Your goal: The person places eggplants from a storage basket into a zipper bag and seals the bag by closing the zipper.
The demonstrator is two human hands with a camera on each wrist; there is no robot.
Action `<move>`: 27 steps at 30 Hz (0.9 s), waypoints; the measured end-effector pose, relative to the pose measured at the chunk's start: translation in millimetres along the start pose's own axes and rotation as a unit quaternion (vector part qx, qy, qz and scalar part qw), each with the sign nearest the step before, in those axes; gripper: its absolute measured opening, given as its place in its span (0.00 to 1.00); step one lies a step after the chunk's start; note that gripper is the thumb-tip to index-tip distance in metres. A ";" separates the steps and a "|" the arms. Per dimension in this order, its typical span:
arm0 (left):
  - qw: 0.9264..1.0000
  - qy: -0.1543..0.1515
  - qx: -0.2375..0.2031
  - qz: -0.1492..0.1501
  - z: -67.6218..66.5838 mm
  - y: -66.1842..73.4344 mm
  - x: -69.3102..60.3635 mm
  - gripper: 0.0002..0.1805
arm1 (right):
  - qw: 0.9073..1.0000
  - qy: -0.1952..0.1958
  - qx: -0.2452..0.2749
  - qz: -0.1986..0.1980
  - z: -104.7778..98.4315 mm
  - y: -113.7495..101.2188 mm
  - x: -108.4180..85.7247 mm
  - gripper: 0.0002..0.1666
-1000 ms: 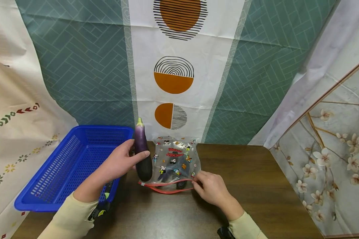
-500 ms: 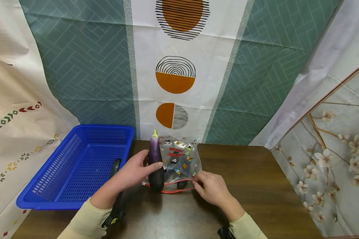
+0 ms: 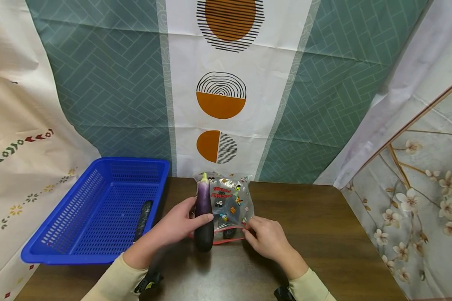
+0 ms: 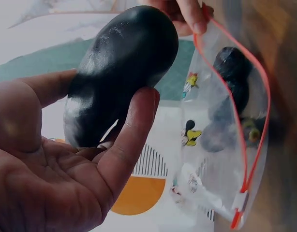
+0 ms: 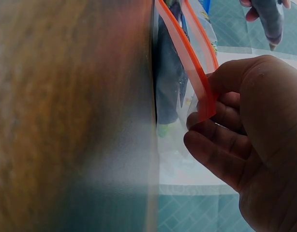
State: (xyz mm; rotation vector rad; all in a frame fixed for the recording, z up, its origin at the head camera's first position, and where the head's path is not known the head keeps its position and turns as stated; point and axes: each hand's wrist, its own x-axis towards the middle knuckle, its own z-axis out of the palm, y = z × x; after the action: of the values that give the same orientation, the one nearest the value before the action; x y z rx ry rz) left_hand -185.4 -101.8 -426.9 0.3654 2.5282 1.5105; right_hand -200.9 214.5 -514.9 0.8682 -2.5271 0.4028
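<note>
A purple eggplant with a green stem is gripped by my left hand, held upright above the left part of the zip bag. Its dark rounded end faces the camera in the left wrist view. The clear zip bag, printed with cartoon figures, lies on the table with its red-edged mouth parted toward me. Dark vegetables show through the plastic. My right hand pinches the right corner of the mouth between thumb and fingers. The bag's left side is partly hidden behind the eggplant.
A blue plastic basket stands to the left, with a dark, bumpy long vegetable along its right wall. Behind the brown wooden table hangs a patterned curtain.
My left hand has carried the eggplant rightward and toward me, from beside the bag to over its mouth. The vegetable in the basket has come into view. My right hand stays put.
</note>
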 end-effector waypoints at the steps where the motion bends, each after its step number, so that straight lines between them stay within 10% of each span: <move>1: 1.000 -0.003 -0.004 0.000 1.9 -0.5 -0.1 0.29 | 1.000 0.000 0.000 0.000 0.2 0.0 -0.1 0.13; 27: 0.997 -0.068 0.001 0.024 37.8 -22.3 -6.6 0.31 | 1.000 -0.004 0.004 0.004 0.6 0.3 0.3 0.14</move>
State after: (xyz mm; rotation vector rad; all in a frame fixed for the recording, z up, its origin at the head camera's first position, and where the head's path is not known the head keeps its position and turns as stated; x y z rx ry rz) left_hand -171.6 -82.2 -464.2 0.5127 2.4331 1.4472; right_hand -201.5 214.3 -515.3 0.8649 -2.5395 0.4141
